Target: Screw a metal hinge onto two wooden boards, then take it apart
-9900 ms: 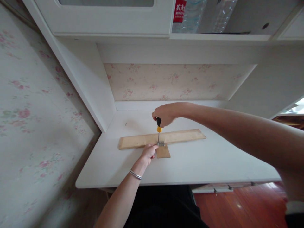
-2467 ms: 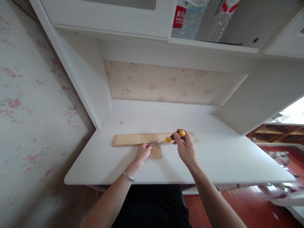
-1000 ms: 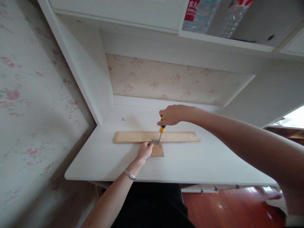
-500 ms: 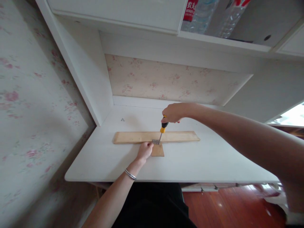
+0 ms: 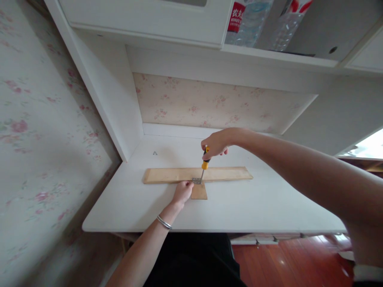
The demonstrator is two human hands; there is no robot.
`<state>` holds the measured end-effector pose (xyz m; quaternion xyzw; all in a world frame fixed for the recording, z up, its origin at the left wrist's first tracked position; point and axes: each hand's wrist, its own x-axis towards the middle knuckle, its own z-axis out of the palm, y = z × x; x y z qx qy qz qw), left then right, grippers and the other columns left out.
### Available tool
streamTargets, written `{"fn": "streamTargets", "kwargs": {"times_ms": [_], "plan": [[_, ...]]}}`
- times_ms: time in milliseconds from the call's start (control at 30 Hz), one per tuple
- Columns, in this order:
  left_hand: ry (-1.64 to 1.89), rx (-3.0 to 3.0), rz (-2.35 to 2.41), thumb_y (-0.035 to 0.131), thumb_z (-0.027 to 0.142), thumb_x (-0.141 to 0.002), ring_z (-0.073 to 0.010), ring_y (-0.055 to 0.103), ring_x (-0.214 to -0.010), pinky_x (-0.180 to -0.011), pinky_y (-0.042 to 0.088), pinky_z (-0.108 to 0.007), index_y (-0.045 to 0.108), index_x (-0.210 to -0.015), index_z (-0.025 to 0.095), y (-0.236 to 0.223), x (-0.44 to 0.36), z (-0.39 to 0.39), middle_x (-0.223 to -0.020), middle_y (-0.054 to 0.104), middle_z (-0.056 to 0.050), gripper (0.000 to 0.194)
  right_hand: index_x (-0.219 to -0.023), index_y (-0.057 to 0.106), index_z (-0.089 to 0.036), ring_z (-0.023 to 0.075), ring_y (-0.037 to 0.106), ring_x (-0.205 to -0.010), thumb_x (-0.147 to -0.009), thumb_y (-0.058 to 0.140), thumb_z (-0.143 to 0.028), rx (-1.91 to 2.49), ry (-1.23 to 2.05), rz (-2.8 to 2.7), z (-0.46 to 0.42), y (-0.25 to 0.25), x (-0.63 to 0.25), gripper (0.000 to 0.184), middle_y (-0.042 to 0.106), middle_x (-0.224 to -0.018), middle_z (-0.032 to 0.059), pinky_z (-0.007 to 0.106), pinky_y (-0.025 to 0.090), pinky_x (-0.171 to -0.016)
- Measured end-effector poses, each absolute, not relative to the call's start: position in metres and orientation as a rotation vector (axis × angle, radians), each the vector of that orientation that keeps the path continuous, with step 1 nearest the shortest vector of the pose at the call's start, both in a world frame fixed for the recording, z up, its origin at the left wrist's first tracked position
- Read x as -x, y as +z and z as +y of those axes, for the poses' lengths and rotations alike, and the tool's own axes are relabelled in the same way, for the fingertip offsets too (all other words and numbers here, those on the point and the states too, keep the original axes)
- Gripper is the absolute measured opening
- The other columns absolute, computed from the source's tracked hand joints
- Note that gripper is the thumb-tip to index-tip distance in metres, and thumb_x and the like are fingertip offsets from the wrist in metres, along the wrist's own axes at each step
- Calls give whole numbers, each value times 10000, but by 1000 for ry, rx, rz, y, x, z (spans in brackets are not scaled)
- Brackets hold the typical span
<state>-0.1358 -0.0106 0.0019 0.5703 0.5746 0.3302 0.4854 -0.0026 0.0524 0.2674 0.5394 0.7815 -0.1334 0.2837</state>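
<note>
My right hand [image 5: 216, 144] is closed around the yellow and black handle of a screwdriver [image 5: 204, 165]. The shaft slants down, and its tip meets the right end of a small metal hinge [image 5: 196, 180]. That hinge lies across the joint between a long wooden board [image 5: 167, 174] and a small wooden piece [image 5: 199, 192] in front of it. My left hand [image 5: 183, 191] pinches at the hinge's left end, fingertips together; a bracelet [image 5: 164, 222] is on that wrist. The exact contact under the left fingertips is hidden.
The boards lie on a white desk [image 5: 269, 207]. A small dark V-shaped item [image 5: 154, 153] is behind the long board. Overhead, a shelf [image 5: 281, 56] holds plastic bottles [image 5: 251, 24]. A white side panel [image 5: 98, 87] and a flowered wall [image 5: 36, 159] bound the left.
My right hand has turned slightly on the screwdriver handle, showing more yellow. The tip stays at the hinge and my left hand keeps its place. The whole view has shifted a little.
</note>
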Motion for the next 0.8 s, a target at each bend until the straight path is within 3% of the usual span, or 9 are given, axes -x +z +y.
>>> {"fn": "streamTargets", "kwargs": {"times_ms": [100,167,233,367,433,500,600,700,800], "plan": [[807,-1356,1399,497,361,-777,-119,421,-487,-466,201,-249,471,-546,175,0,135,-11,-489,452,22,297,-921,646,-97,188,593,-547,-844,488,-533,-1469,-314,2037,54,265,2,469,637,-730,95,310,443,-534],[814,-1358,1395,498,349,-776,-118,422,-484,-465,205,-248,465,-539,174,-1,135,-10,-486,453,21,296,-1021,623,-124,176,597,-563,-806,591,-421,-1403,-314,2109,53,265,1,368,648,-781,81,290,436,-538],[811,-1370,1395,497,327,-775,-114,415,-476,-463,205,-246,450,-526,175,-1,135,-10,-476,440,23,297,-1155,560,-173,164,600,-581,-722,699,-336,-1367,-337,2185,51,267,3,484,652,-884,73,266,428,-531],[801,-1338,1375,511,330,-779,-111,391,-461,-456,201,-239,482,-552,171,1,136,-10,-461,410,32,278,-1037,616,-114,177,589,-533,-813,552,-538,-1487,-342,2095,49,268,7,483,644,-773,93,290,426,-516],[807,-1307,1365,528,345,-774,-114,392,-470,-460,210,-236,508,-568,166,2,137,-10,-459,405,33,274,-958,644,-98,183,586,-526,-864,468,-526,-1473,-311,2068,50,266,8,472,630,-693,87,302,423,-532],[819,-1293,1355,542,342,-767,-116,404,-491,-472,229,-233,527,-572,159,2,138,-10,-473,421,28,267,-1053,624,-125,186,595,-572,-827,564,-437,-1391,-270,2140,51,264,6,390,642,-734,73,296,418,-556],[843,-1292,1326,543,330,-773,-118,424,-524,-492,254,-228,542,-582,154,2,138,-10,-515,466,19,260,-1211,535,-191,188,604,-623,-733,685,-434,-1361,-239,2241,52,263,4,557,650,-880,72,285,415,-567],[832,-1267,1324,540,324,-782,-116,420,-518,-493,260,-226,546,-591,155,1,138,-10,-515,467,20,255,-1076,604,-140,183,592,-551,-812,528,-585,-1475,-283,2145,52,264,3,523,642,-802,92,296,414,-534],[831,-1259,1319,543,324,-786,-119,442,-531,-496,269,-224,572,-607,150,-2,137,-9,-542,509,9,251,-1020,621,-129,182,585,-531,-848,509,-488,-1453,-326,2123,51,264,3,414,633,-718,80,295,415,-516]]}}
